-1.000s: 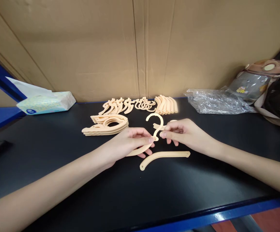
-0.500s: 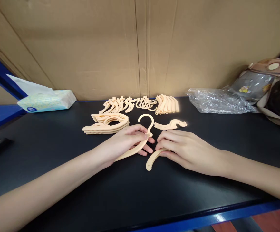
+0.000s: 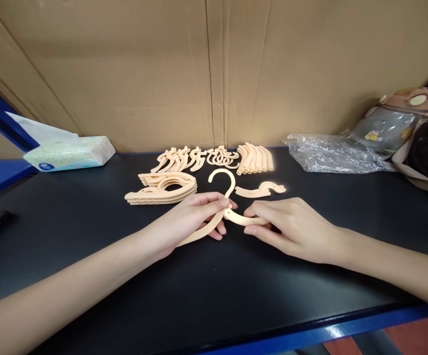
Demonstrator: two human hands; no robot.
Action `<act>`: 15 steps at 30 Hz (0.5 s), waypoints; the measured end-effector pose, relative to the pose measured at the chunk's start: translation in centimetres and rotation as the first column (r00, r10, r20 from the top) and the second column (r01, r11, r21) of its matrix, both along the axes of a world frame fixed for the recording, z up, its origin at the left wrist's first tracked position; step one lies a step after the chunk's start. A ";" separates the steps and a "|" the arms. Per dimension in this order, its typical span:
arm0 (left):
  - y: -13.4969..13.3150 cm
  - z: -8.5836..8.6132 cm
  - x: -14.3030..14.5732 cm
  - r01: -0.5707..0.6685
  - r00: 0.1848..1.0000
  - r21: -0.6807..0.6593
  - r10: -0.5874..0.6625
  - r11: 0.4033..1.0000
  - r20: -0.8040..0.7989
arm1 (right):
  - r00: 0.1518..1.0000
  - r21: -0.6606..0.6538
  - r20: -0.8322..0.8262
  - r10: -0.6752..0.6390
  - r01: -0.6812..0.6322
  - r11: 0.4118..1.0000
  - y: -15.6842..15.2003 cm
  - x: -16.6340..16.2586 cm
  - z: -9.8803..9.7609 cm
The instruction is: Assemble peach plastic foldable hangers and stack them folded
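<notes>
My left hand (image 3: 199,212) is closed on a cream hanger arm (image 3: 202,232) with a curved hook (image 3: 232,182) standing up at its inner end. In my right hand (image 3: 287,227) a second cream hanger arm (image 3: 241,218) is pinched between thumb and fingers. Its holed inner end meets the hook's base beside my left thumb; whether the two are joined I cannot tell. Just beyond my right hand lie a few loose hanger parts (image 3: 258,190). Behind my left hand rests a stack of folded hangers (image 3: 162,195).
Along the back are rows of notched arms (image 3: 179,159), loose hooks (image 3: 221,158) and plain arms (image 3: 255,159). A tissue pack (image 3: 71,154) sits at the left. Clear plastic bags (image 3: 335,154) and a bottle (image 3: 387,123) are at the right. Cardboard (image 3: 125,74) walls the far side.
My right hand has turned and raised its hanger arm, bringing the holed end from the table up to the hook's base. My left hand has stayed nearly still.
</notes>
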State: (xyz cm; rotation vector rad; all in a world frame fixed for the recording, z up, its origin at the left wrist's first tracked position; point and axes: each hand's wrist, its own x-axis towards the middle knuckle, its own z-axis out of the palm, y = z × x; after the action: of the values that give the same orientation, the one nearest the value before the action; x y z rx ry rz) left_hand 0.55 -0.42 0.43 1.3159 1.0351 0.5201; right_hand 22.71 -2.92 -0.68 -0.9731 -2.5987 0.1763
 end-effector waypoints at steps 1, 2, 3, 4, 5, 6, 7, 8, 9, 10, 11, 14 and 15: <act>0.0 0.1 0.0 0.003 1.000 -0.006 -0.003 1.000 0.004 | 1.000 0.003 0.008 -0.016 0.016 1.000 0.0 0.1 0.1; 0.0 0.1 0.1 0.002 1.000 -0.014 -0.002 1.000 0.009 | 0.999 0.011 0.022 -0.034 0.034 0.999 0.0 0.1 0.1; -0.1 0.2 0.1 0.002 1.000 -0.023 -0.002 1.000 0.012 | 0.998 0.022 0.041 -0.052 0.051 0.998 0.0 0.2 0.2; -0.1 0.3 0.1 0.002 1.000 -0.032 -0.001 0.999 0.013 | 0.995 0.036 0.062 -0.072 0.070 0.997 0.0 0.2 0.2; -0.1 0.3 0.1 -0.001 1.000 -0.038 0.001 0.999 0.013 | 0.992 0.050 0.084 -0.089 0.085 0.995 0.0 0.3 0.2; -0.1 0.3 0.1 -0.005 1.000 -0.039 0.006 0.999 0.013 | 0.990 0.070 0.103 -0.099 0.092 0.993 0.0 0.3 0.2; -0.1 0.3 0.1 -0.010 1.000 -0.039 0.010 0.999 0.012 | 0.988 0.092 0.120 -0.101 0.090 0.992 0.1 0.4 0.2; 0.0 0.3 0.1 -0.012 1.000 -0.038 0.012 0.999 0.011 | 0.986 0.118 0.133 -0.099 0.083 0.989 0.1 0.4 0.1; 0.0 0.3 0.1 -0.010 1.000 -0.036 0.010 0.999 0.011 | 0.985 0.146 0.141 -0.097 0.076 0.986 0.2 0.4 0.1; 0.0 0.3 0.0 -0.005 1.000 -0.035 0.005 0.999 0.010 | 0.984 0.174 0.146 -0.097 0.071 0.982 0.2 0.4 0.1; 0.1 0.3 0.0 0.003 1.000 -0.037 -0.003 0.999 0.007 | 0.984 0.200 0.149 -0.098 0.067 0.977 0.2 0.4 0.0; 0.2 0.3 -0.1 0.035 0.999 -0.060 -0.035 0.998 -0.004 | 0.982 0.262 0.151 -0.111 0.069 0.963 0.3 0.5 -0.1; 0.2 0.3 -0.2 0.044 0.999 -0.068 -0.045 0.997 -0.008 | 0.982 0.279 0.150 -0.115 0.070 0.958 0.3 0.5 -0.2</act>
State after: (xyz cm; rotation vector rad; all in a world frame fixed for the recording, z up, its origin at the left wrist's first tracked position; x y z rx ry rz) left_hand 0.38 -0.21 0.77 1.2795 1.0205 0.4417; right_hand 23.20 -2.63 -0.86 -1.0419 -2.6234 -0.2925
